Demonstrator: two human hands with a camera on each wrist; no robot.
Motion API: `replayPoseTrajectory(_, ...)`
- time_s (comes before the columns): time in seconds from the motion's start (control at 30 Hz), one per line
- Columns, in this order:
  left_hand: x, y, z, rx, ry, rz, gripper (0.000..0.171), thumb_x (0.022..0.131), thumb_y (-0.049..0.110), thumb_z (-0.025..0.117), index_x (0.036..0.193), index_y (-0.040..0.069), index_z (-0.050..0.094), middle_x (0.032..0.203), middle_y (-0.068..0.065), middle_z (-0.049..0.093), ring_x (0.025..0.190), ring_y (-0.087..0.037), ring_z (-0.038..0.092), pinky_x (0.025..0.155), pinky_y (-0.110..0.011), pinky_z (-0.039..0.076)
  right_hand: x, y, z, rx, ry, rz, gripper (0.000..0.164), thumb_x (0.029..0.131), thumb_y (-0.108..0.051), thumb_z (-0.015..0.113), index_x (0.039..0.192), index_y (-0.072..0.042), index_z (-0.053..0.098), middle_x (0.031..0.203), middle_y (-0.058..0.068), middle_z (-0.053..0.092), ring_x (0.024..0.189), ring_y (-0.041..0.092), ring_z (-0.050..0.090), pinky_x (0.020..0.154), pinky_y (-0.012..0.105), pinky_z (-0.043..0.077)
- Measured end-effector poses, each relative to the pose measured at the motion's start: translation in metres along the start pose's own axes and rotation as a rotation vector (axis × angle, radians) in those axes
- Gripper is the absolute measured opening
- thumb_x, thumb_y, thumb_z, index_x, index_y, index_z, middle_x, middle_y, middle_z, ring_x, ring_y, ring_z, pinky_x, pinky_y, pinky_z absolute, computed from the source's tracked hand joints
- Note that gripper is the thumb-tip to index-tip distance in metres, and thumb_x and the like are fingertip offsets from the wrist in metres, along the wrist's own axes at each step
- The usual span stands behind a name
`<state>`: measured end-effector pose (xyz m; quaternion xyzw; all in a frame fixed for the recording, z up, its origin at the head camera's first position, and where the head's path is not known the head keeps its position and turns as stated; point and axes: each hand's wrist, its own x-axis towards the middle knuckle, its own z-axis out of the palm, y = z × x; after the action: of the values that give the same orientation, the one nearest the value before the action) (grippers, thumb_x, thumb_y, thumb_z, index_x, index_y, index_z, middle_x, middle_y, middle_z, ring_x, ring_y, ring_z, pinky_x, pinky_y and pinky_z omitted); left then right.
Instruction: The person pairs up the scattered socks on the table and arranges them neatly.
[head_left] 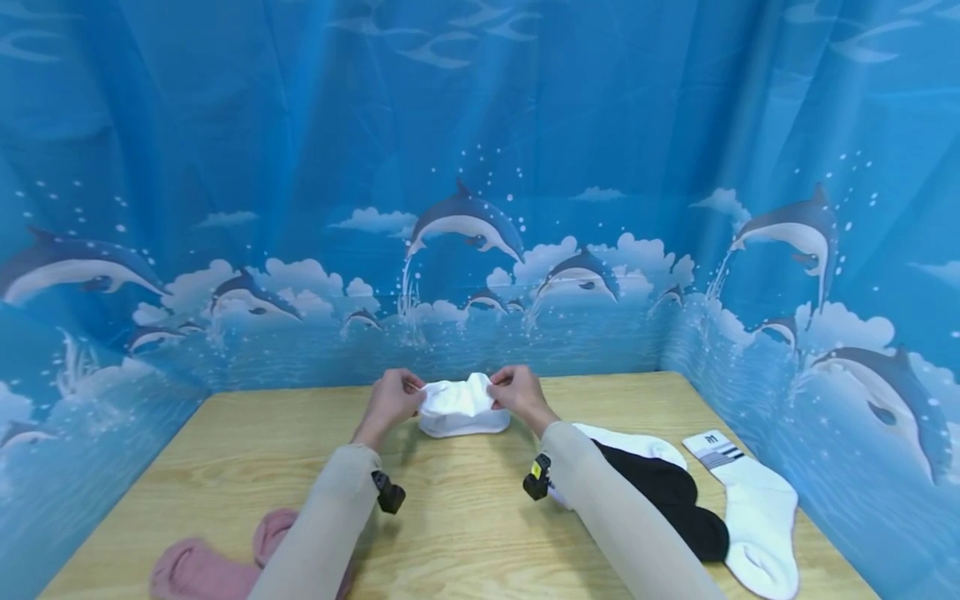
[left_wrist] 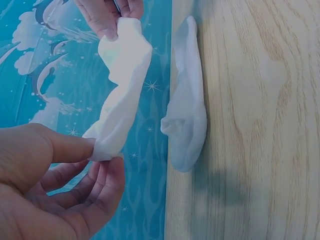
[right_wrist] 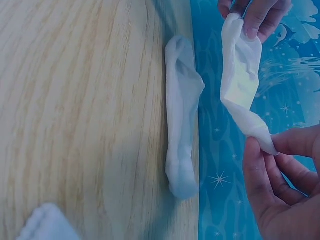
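A short white sock (head_left: pixel 456 397) is stretched level between both hands near the back of the table. My left hand (head_left: pixel 394 397) pinches one end between thumb and fingertips. The other end is pinched by my right hand (head_left: pixel 521 392). Beneath it, a second white sock (head_left: pixel 465 423) lies sideways along the table's far edge. In the left wrist view the held sock (left_wrist: pixel 122 90) is raised off the table, apart from the lying sock (left_wrist: pixel 189 110). The right wrist view shows the held sock (right_wrist: pixel 242 75) slightly twisted near the right fingertips.
Pink socks (head_left: pixel 198 571) lie at the front left, partly behind the left sleeve. On the right are black socks (head_left: pixel 660 492), a white sock (head_left: pixel 645 446) behind them and a long white sock with stripes (head_left: pixel 761 517). A blue dolphin curtain (head_left: pixel 465 125) closes the back and sides.
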<state>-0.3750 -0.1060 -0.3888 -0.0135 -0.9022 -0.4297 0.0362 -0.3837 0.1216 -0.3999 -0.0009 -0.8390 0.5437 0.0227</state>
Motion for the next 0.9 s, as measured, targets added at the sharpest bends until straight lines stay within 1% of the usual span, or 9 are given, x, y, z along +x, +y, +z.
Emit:
replayPoseTrajectory(0.1, 0.001, 0.001, 0.001, -0.001, 0.002, -0.012, 0.015, 0.094, 0.006, 0.066, 0.107, 0.0, 0.07, 0.095, -0.016, 0.072, 0.07, -0.02, 0.068, 0.061, -0.03, 0.057, 0.002, 0.003, 0.0, 0.001, 0.01, 0.002, 0.012, 0.092, -0.002, 0.068, 0.102, 0.003, 0.072, 0.09, 0.013, 0.072, 0.061, 0.015, 0.067, 0.072, 0.037, 0.064)
replayPoseTrajectory(0.27, 0.002, 0.001, 0.003, -0.016, -0.017, -0.017, 0.014, 0.095, 0.007, 0.066, 0.107, 0.001, 0.07, 0.097, -0.016, 0.072, 0.074, -0.021, 0.07, 0.062, -0.03, 0.058, 0.002, 0.006, -0.002, 0.0, 0.022, 0.005, 0.012, 0.091, -0.001, 0.068, 0.101, 0.004, 0.072, 0.093, 0.017, 0.074, 0.062, 0.016, 0.068, 0.073, 0.039, 0.065)
replayPoseTrajectory(0.47, 0.001, -0.001, 0.007, -0.036, -0.028, -0.013, 0.015, 0.094, 0.007, 0.065, 0.107, 0.001, 0.071, 0.096, -0.016, 0.073, 0.071, -0.02, 0.069, 0.062, -0.031, 0.058, 0.002, 0.011, -0.001, -0.014, 0.031, -0.039, 0.012, 0.088, 0.004, 0.069, 0.1, 0.006, 0.072, 0.09, 0.019, 0.075, 0.056, 0.012, 0.065, 0.068, 0.039, 0.064)
replayPoseTrajectory(0.6, 0.002, -0.002, 0.011, -0.044, -0.026, -0.023, 0.015, 0.093, 0.006, 0.065, 0.106, 0.001, 0.07, 0.095, -0.015, 0.072, 0.07, -0.019, 0.069, 0.062, -0.03, 0.057, 0.003, 0.015, -0.001, -0.033, 0.035, -0.047, 0.013, 0.087, 0.004, 0.07, 0.099, 0.006, 0.072, 0.089, 0.018, 0.074, 0.057, 0.013, 0.065, 0.067, 0.038, 0.064)
replayPoseTrajectory(0.73, 0.002, -0.001, 0.015, -0.046, -0.027, -0.048, 0.014, 0.093, 0.006, 0.066, 0.106, 0.002, 0.069, 0.096, -0.015, 0.071, 0.071, -0.02, 0.068, 0.062, -0.031, 0.058, 0.003, 0.018, -0.001, -0.059, 0.046, -0.048, 0.011, 0.087, 0.004, 0.069, 0.098, 0.005, 0.072, 0.089, 0.017, 0.073, 0.057, 0.012, 0.065, 0.067, 0.037, 0.064)
replayPoseTrajectory(0.9, 0.003, -0.002, 0.02, -0.036, -0.026, -0.056, 0.014, 0.093, 0.004, 0.067, 0.106, 0.001, 0.07, 0.095, -0.015, 0.072, 0.073, -0.02, 0.068, 0.062, -0.029, 0.058, 0.004, 0.023, 0.0, -0.068, 0.058, -0.043, 0.011, 0.085, 0.004, 0.07, 0.096, 0.005, 0.072, 0.086, 0.017, 0.074, 0.057, 0.014, 0.066, 0.066, 0.037, 0.064)
